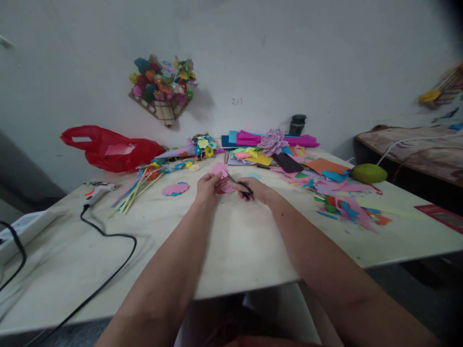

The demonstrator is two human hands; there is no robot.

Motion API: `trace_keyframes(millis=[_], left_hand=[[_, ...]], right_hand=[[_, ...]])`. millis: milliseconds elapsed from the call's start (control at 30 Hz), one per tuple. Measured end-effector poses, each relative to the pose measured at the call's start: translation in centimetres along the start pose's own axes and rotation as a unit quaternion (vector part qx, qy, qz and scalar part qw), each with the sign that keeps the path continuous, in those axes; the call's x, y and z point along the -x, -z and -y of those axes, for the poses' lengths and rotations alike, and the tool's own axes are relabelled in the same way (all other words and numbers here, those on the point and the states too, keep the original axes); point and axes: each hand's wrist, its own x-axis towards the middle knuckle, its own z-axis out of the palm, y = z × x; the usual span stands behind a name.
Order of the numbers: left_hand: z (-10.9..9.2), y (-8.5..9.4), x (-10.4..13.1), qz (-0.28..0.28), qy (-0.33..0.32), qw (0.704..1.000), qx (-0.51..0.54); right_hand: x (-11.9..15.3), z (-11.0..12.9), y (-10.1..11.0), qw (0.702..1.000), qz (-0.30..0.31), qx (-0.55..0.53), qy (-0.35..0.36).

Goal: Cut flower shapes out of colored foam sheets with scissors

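My left hand [210, 186] pinches a piece of pink craft foam or paper [219, 168] above the middle of the table. In my right hand [253, 190] is a pair of scissors [246, 189] with black handles, its blades pointing up and left against the pink piece. Another pink bit [227, 187] shows below the blades, partly hidden by my fingers. Left of my hands lies a pink scalloped shape [175, 188] with blue edging under it. Whether the blades are closed on the pink piece is too small to tell.
A glue gun [97, 193] with a black cord lies left, near a white power strip [27, 233]. Behind are a red plastic bag [108, 147], thin sticks [139, 188] and foam flowers [203, 145]. Coloured scraps [347, 207], a dark phone-like slab [287, 162] and a green fruit [369, 173] lie right.
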Motion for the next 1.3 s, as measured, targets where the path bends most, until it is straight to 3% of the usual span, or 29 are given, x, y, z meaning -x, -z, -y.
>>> trace_keyframes(millis=[533,1300], left_hand=[[0.3,0.2,-0.3,-0.006,-0.008,1.0,-0.001],[0.4,0.3,-0.4,-0.003,-0.012,1.0,0.009]], right_hand=[[-1.1,-1.5,0.3,1.0,0.006,0.017,0.021],[-1.0,-1.2,0.0,0.999,-0.005,0.026,0.024]])
